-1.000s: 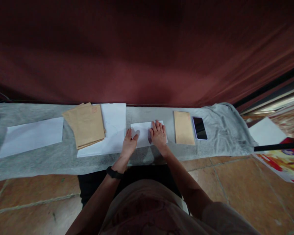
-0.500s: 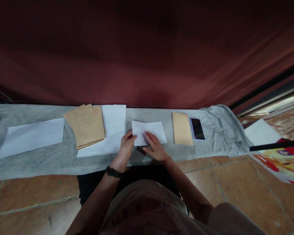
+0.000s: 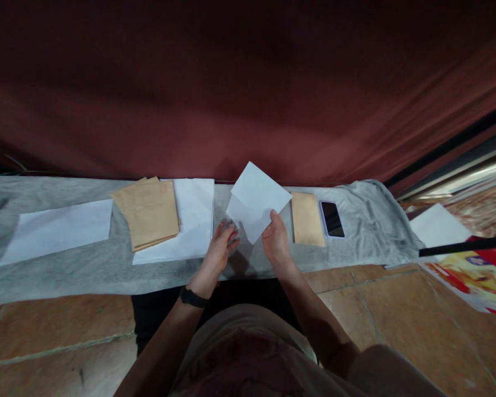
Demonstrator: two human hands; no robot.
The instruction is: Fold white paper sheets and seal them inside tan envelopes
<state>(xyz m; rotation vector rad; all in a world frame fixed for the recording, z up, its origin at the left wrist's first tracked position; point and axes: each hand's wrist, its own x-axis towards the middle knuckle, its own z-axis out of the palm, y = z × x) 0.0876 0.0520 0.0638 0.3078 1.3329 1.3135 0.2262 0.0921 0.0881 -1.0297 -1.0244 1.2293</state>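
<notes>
I hold a folded white sheet of paper (image 3: 256, 201) up off the grey cloth (image 3: 86, 270), tilted so one corner points up. My right hand (image 3: 276, 240) pinches its lower right edge. My left hand (image 3: 219, 251), with a black band on the wrist, has its fingers curled at the sheet's lower left corner. To the left lies a stack of brown envelopes (image 3: 149, 212) on a larger white sheet (image 3: 192, 231). A single brown envelope (image 3: 307, 218) lies just right of my right hand.
A phone (image 3: 332, 218) lies face up beside the single envelope. A long white sheet (image 3: 58, 230) rests at the far left of the cloth. A dark red curtain hangs behind. A white sheet (image 3: 438, 223) and colourful prints (image 3: 475, 275) lie on the tiled floor at right.
The folded sheet lay flat under both hands a second ago. Both hands took it by its near edge and raised it off the cloth, turning it to a tilt.
</notes>
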